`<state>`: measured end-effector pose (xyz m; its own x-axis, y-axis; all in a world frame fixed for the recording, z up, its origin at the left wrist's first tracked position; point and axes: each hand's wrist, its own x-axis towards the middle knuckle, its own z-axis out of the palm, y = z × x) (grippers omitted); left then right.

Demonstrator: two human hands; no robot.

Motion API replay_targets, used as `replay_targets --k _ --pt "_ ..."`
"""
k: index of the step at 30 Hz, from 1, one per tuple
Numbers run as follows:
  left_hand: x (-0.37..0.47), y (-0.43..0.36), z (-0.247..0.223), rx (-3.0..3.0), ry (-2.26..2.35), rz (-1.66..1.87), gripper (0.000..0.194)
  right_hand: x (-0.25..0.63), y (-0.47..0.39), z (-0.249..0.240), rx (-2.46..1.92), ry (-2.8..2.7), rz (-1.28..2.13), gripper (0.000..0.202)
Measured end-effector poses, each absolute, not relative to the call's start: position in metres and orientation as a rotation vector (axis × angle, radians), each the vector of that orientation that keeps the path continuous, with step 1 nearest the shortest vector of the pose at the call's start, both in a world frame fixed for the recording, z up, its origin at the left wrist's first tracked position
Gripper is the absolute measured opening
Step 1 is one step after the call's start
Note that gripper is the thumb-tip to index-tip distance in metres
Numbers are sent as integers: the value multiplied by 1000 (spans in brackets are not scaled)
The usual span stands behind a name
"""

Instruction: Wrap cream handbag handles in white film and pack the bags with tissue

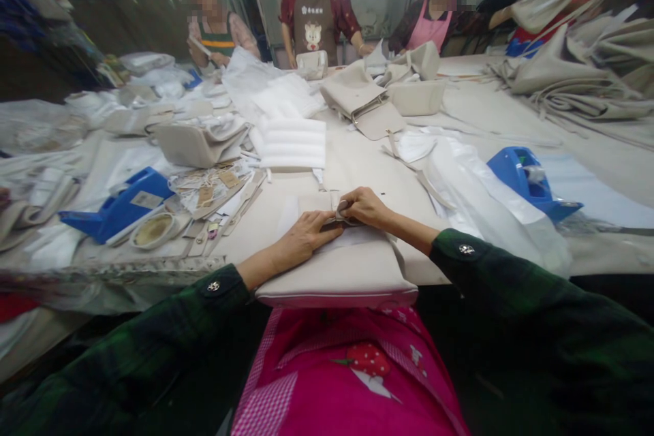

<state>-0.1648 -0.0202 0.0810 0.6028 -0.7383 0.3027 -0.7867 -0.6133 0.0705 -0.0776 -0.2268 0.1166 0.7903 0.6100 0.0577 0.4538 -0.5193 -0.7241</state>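
A beige handbag (pixel 342 276) lies flat at the near table edge, right in front of me. My left hand (pixel 306 235) rests flat on its upper part, fingers pressing down. My right hand (pixel 364 207) pinches a small metal clasp or strap piece (pixel 341 213) at the bag's top, fingers closed around it. Both hands touch each other over white paper on the bag. I cannot tell exactly what the small piece is.
Blue tape dispensers stand at left (pixel 122 204) and right (pixel 528 180). Tags and a small bowl (pixel 153 229) lie left. More beige bags (pixel 365 105), white padding (pixel 291 143) and plastic wrap (pixel 480 197) cover the table. Three people work at the far side.
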Motion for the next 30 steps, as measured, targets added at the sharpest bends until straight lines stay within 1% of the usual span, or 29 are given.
replay_targets --k 7,15,21,24,26,30 --pt "-164 -18 79 2650 -1268 362 44 -78 -225 118 -2246 -770 244 16" --pt "-167 -19 86 2614 -1293 305 45 -94 -229 112 -2287 -934 80 23" --pt "-165 -19 84 2580 -1307 289 42 -105 -232 105 -2323 -1139 1 24" --pt "-164 -19 82 2546 -1324 271 40 -108 -233 103 -2327 -1249 -4 27" --pt "-164 -19 82 2536 -1326 253 37 -110 -233 101 -2320 -1308 1 30" --pt "-166 -21 86 2541 -1331 208 31 -112 -234 99 -2338 -1432 -57 28"
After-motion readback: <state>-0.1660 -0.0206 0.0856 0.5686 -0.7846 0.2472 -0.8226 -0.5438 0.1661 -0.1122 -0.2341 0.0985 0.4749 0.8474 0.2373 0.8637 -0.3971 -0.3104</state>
